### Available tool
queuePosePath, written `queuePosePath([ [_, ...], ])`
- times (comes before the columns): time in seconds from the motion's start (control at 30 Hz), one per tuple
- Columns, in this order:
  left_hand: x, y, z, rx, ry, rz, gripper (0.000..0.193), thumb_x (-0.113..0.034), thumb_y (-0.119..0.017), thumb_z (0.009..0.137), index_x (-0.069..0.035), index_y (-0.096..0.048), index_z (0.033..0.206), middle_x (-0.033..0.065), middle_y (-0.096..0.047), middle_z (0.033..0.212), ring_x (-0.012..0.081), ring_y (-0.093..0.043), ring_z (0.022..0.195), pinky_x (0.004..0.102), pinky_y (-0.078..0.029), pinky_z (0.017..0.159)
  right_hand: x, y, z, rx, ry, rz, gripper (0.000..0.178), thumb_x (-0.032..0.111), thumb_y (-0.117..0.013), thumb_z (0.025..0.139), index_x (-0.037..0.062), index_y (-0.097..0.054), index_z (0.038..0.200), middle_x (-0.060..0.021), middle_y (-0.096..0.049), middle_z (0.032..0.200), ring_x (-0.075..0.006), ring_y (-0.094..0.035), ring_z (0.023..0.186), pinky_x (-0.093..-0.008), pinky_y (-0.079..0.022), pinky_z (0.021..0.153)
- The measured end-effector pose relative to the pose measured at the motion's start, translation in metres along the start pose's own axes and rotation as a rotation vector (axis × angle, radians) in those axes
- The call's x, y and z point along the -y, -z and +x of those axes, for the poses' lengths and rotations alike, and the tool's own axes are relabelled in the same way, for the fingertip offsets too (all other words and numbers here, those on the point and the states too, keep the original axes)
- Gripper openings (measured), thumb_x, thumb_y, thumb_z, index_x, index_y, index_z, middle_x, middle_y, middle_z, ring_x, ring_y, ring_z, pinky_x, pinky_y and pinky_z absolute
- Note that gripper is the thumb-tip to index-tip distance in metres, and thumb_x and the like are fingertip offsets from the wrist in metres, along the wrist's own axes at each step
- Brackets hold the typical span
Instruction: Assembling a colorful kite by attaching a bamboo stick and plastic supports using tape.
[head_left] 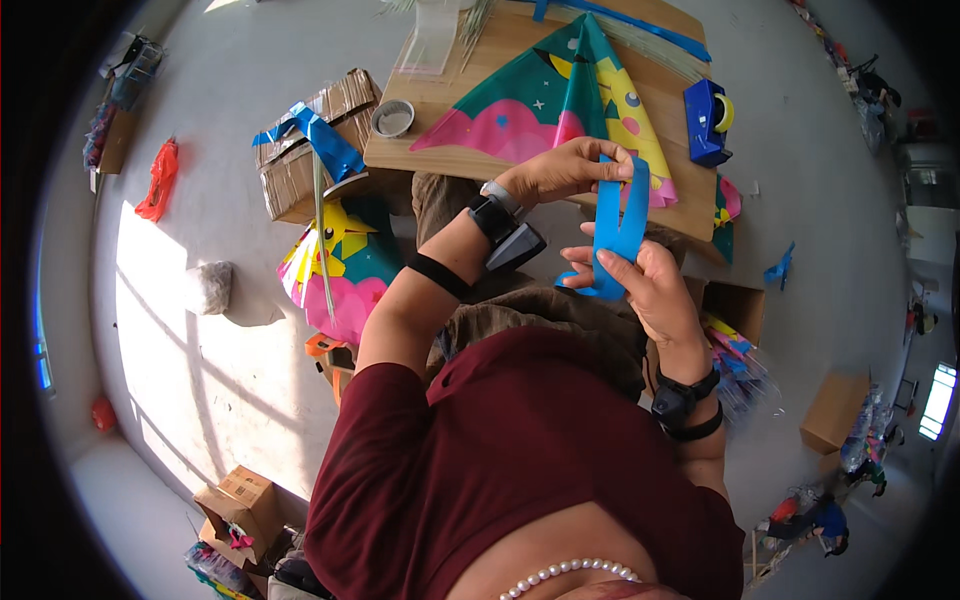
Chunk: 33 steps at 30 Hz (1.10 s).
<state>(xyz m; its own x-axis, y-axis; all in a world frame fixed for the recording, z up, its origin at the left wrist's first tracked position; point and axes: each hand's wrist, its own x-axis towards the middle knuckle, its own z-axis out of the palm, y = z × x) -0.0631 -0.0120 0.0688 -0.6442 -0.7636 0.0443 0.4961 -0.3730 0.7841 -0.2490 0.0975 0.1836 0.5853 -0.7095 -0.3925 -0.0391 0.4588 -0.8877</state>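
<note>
A bright blue ribbon-like strip (620, 238) hangs in a loop between my two hands, above the table's near edge. My left hand (572, 172) pinches its upper end between thumb and fingertips. Below and to the right, my right hand (648, 285) grips the lower part, its thumb pressed on the strip, with a shorter end trailing left past the fingers. Just beyond my hands lies a triangular kite sail (510, 115) in green, pink and yellow, spread on the wooden table (437, 98). Its near right corner is partly behind the strip and my left hand.
A blue tape dispenser (707, 125) stands at the table's right edge, a small round dish (393, 118) at its left corner. Left of the table is a worn cardboard box (285, 190) with blue strips (330, 145) on top. An open box (738, 305) stands right of my lap.
</note>
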Motion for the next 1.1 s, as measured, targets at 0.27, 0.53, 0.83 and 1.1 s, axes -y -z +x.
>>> queuePosePath([
  [0.27, 0.049, 0.011, -0.021, -0.226, 0.020, -0.385, 0.040, -0.045, -0.058, 0.105, -0.010, -0.062, 0.122, 0.0049, -0.072, 0.105, 0.0171, -0.070, 0.096, 0.0329, -0.056, 0.084, -0.027, 0.008, 0.015, -0.041, -0.013, -0.085, 0.041, 0.009, -0.050, 0.108, -0.0104, -0.043, 0.143, -0.0237, -0.070, 0.122, -0.0302, -0.075, 0.103, -0.0370, -0.056, 0.098],
  [0.53, 0.085, -0.012, -0.068, -0.214, 0.334, -0.616, 0.106, -0.088, -0.038, 0.091, 0.008, -0.056, 0.133, 0.0187, -0.071, 0.117, 0.0222, -0.066, 0.093, 0.0331, -0.051, 0.076, -0.059, 0.031, 0.032, -0.087, -0.030, -0.110, 0.044, 0.006, -0.049, 0.108, -0.0057, -0.039, 0.148, -0.0229, -0.069, 0.124, -0.0277, -0.075, 0.102, -0.0365, -0.058, 0.095],
  [0.83, 0.079, -0.033, -0.060, -0.228, 0.201, -0.167, 0.052, -0.054, -0.049, 0.107, -0.006, -0.071, 0.114, 0.0051, -0.070, 0.098, 0.0106, -0.061, 0.075, 0.0266, -0.044, 0.053, -0.113, 0.053, 0.044, -0.258, 0.240, -0.607, 0.066, 0.006, -0.060, 0.100, 0.0047, -0.029, 0.158, -0.0270, -0.057, 0.138, -0.0435, -0.067, 0.113, -0.0455, -0.058, 0.087],
  [1.1, 0.080, -0.041, -0.059, -0.231, 0.120, -0.224, 0.049, -0.037, -0.052, 0.109, -0.001, -0.056, 0.141, 0.0067, -0.068, 0.116, 0.0131, -0.064, 0.091, 0.0283, -0.049, 0.064, -0.095, 0.048, 0.032, -0.229, 0.074, -0.268, 0.060, -0.008, -0.049, 0.102, 0.0040, -0.029, 0.157, -0.0154, -0.059, 0.131, -0.0235, -0.068, 0.113, -0.0389, -0.064, 0.089],
])
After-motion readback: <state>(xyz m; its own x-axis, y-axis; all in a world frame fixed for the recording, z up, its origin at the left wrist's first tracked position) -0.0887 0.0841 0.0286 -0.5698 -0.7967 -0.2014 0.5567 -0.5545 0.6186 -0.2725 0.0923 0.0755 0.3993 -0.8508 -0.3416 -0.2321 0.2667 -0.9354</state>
